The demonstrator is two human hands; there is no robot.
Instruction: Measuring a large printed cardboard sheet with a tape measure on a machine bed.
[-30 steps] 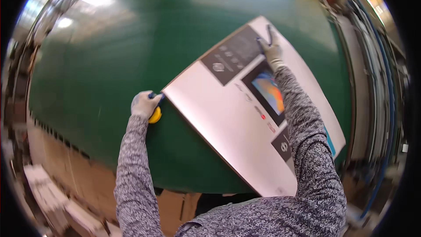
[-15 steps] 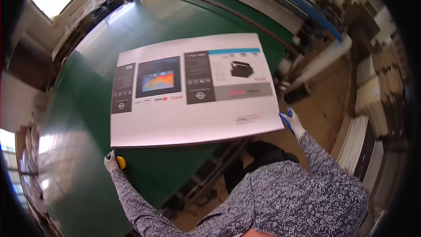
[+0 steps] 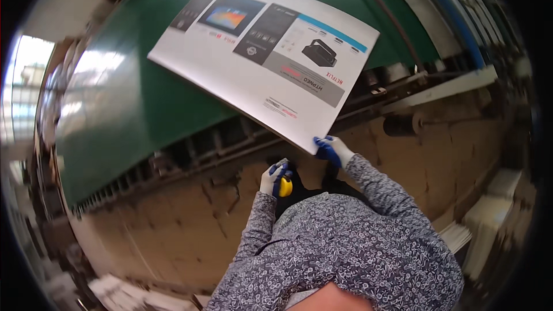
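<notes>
A large white printed sheet (image 3: 213, 75), with dark panels, a blue stripe and a picture of a black box-shaped device, lies slanted across the green table (image 3: 115, 115). Its near right corner juts past the table edge. My right hand (image 3: 336, 151), in a white glove with blue fingers, is closed on that corner. Away from the sheet, in front of my body, my left hand (image 3: 274, 177) wears the same kind of glove. Its fingers are curled round a small yellow rounded object (image 3: 286, 186), possibly a tape measure; part of it is hidden.
Dark machine framing (image 3: 190, 150) runs along the table's near edge. To the right are a dark roller (image 3: 402, 125) and a pale beam (image 3: 443, 89). Stacks of board (image 3: 489, 213) stand at the lower right. Brown, marked floor (image 3: 173, 224) lies between table and body.
My left hand has left the sheet's near left corner and come in towards my body with the yellow object. The sheet now appears turned clockwise, as my view has swung. The right hand stays at its corner.
</notes>
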